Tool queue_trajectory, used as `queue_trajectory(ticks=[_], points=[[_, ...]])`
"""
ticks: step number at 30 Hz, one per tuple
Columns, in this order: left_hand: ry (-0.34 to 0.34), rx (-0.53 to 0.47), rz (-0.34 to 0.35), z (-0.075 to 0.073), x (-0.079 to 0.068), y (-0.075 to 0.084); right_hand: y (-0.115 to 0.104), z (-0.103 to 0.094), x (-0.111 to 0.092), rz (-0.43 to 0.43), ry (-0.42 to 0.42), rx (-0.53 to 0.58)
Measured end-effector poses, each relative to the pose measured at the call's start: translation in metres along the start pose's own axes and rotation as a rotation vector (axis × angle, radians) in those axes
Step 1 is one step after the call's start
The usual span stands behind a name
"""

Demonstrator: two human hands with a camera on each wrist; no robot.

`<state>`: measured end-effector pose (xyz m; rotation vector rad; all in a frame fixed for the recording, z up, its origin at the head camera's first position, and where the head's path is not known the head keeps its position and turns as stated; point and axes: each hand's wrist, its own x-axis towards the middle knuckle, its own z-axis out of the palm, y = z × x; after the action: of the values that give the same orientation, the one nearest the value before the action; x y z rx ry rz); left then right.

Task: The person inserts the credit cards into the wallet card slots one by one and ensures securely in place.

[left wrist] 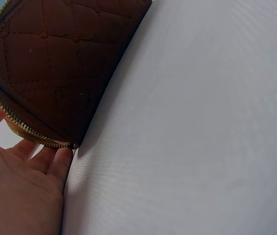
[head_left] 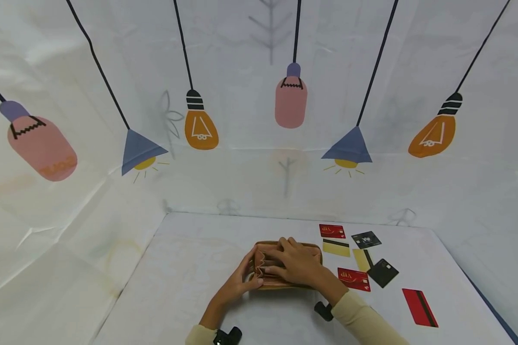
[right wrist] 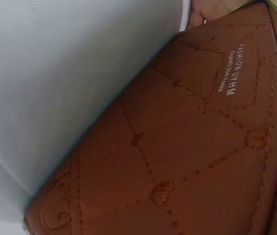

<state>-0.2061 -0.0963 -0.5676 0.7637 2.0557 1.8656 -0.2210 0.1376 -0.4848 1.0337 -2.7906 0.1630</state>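
Observation:
A brown quilted zip-around wallet [head_left: 312, 249] stands unzipped on the white tabletop, its pleated inner compartments facing up. My left hand [head_left: 237, 283] grips its left end, thumb on the near side and fingers round the far side. In the left wrist view, the left hand [left wrist: 21, 181] holds the wallet [left wrist: 55, 54] by the corner beside its gold zipper. My right hand [head_left: 300, 262] reaches over the opening, with fingers in the compartments; whether they pinch anything is hidden. The right wrist view shows the wallet's stitched outer face [right wrist: 192, 147] with silver lettering.
To the wallet's right lie several loose cards: a red VIP card [head_left: 332, 231], a gold card [head_left: 336, 247], a black VIP card [head_left: 367, 239], a black card [head_left: 383, 273] and a striped red card [head_left: 420, 307]. Behind the table hangs a white sheet [head_left: 241, 177] with printed lamps.

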Motion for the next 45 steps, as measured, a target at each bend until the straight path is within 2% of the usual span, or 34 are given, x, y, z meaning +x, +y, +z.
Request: queue_trajectory(ticks=[5,14,22,28,34,39,43,45], points=[[-0.007,-0.005,-0.008,0.001,-0.001,0.000,-0.003,-0.001,-0.001,0.006,-0.019,0.003],[0.003,-0.006,-0.004,-0.001,0.000,0.001,-0.006,-0.004,0.000,-0.008,0.002,-0.008],[0.008,0.013,-0.009,0.001,0.001,0.002,-0.007,-0.006,-0.002,0.033,-0.026,0.040],[-0.001,0.034,0.021,-0.001,0.001,-0.002,-0.009,-0.006,-0.001,0.053,-0.078,0.054],[-0.009,0.038,0.044,-0.002,0.001,-0.004,-0.009,-0.006,-0.005,0.065,-0.079,0.072],[-0.006,0.039,0.055,-0.002,0.001,-0.003,-0.007,-0.007,-0.007,0.081,-0.113,0.115],[-0.003,0.028,0.042,-0.001,0.001,-0.002,-0.004,-0.010,-0.011,0.110,-0.167,0.199],[-0.002,0.023,0.040,-0.001,0.001,-0.002,-0.003,-0.013,-0.014,0.111,-0.168,0.259]])
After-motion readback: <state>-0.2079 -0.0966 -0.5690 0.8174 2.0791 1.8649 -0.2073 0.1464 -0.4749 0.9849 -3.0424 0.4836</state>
